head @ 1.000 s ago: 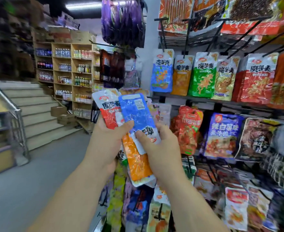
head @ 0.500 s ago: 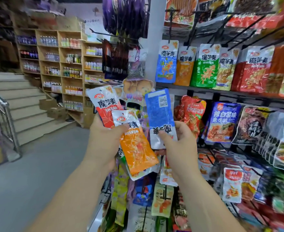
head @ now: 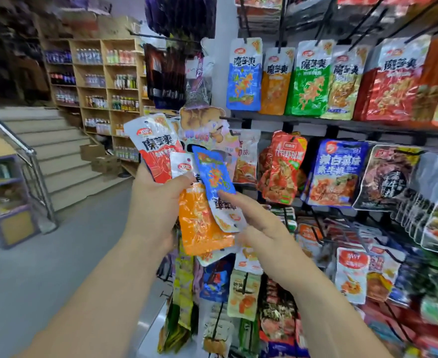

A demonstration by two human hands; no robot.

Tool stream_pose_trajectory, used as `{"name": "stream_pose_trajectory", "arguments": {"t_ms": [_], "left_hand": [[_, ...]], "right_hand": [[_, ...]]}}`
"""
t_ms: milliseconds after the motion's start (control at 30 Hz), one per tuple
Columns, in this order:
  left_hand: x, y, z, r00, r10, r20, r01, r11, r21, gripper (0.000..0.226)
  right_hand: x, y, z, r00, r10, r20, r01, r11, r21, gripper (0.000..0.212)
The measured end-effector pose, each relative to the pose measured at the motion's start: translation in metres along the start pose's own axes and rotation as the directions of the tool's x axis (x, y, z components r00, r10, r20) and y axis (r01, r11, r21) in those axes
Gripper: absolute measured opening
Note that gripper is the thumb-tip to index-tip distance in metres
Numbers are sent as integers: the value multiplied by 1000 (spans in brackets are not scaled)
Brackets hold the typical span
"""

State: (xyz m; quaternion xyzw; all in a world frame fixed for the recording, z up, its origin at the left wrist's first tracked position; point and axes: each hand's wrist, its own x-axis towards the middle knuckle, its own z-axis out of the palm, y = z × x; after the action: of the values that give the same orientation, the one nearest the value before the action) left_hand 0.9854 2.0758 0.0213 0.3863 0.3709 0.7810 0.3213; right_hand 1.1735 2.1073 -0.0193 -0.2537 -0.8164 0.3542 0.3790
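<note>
- At the snack rack point(head: 316, 122), our left hand point(head: 153, 202) clamps red packet point(head: 156, 151) and orange packet point(head: 199, 223).
- Right hand point(head: 261, 228) pinches blue packet point(head: 215, 182) (upside down) over the orange one.
- Risk: slick foil, we drop one.

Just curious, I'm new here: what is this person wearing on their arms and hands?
Nothing that shows. The left forearm and right forearm are bare to the picture's edge, without sleeves. The left hand and right hand carry no gloves, rings, watch or bracelet.
</note>
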Motion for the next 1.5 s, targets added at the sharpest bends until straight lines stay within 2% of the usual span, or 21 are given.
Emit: {"name": "stream_pose_trajectory", "arguments": {"t_ms": [67,133,200,233,300,367,433,500,567,633,700,800,900,1033,1100,1233,1300,1333,1367,1433,1500], "left_hand": [[-4,-6,6,1000,3,-5,-3,1000,25,40],[-8,-12,10,1000,-1,2,1,998,58,39],[-12,-17,13,1000,-10,26,7,996,86,39],[-13,-19,14,999,-17,35,14,996,91,39],[-16,-20,16,998,-21,52,16,995,103,40],[-17,-19,17,997,-16,80,7,993,119,41],[-17,-18,15,993,-26,116,9,990,140,42],[-14,-15,11,987,-43,154,18,987,160,44],[-10,-10,7,981,-52,186,24,988,153,47],[-4,-6,2,971,-64,230,38,992,117,49],[5,-3,-4,957,-69,281,50,996,72,50],[21,-2,-13,927,-82,365,82,996,16,59],[39,4,-22,903,-105,416,116,993,-1,57],[67,19,-33,876,-124,466,144,990,-6,52],[79,27,-35,859,-128,496,147,989,2,49],[101,33,-44,876,-129,464,149,989,-7,39],[114,31,-47,897,-109,428,126,992,-11,40],[120,31,-47,910,-92,405,108,994,-18,39],[126,31,-47,923,-68,380,86,996,-31,39],[135,33,-45,942,-20,334,43,997,-61,37],[141,35,-41,950,10,313,16,997,-80,37]], "right_hand": [[-1,4,-4,999,35,28,-38,989,141,60],[1,9,-6,996,29,-90,-9,977,213,40],[4,11,-10,969,-11,-247,41,992,116,20],[5,13,-12,960,-12,-279,39,995,93,22],[11,14,-18,970,22,-242,22,984,179,51],[18,11,-28,993,26,-118,3,972,235,88],[27,5,-36,1000,7,-10,-6,995,98,114],[37,0,-41,998,-32,50,41,984,-176,118],[44,-5,-43,992,-87,87,115,913,-391,111],[50,-13,-44,973,-205,106,230,821,-522,100],[58,-17,-45,930,-346,124,339,675,-655,92],[71,-25,-44,910,-391,138,318,447,-836,97],[85,-40,-39,885,-436,163,308,286,-908,97],[113,-57,-32,806,-558,200,328,140,-934,83],[121,-68,-29,817,-546,186,295,117,-948,76],[129,-73,-16,859,-498,122,164,41,-986,56],[132,-70,-14,844,-532,73,126,65,-990,43],[133,-71,-17,843,-539,4,91,135,-987,42],[134,-76,-20,856,-506,-107,37,265,-963,43],[135,-81,-31,876,-334,-348,-91,593,-800,41],[136,-88,-44,834,-279,-476,-114,757,-644,29]]}}
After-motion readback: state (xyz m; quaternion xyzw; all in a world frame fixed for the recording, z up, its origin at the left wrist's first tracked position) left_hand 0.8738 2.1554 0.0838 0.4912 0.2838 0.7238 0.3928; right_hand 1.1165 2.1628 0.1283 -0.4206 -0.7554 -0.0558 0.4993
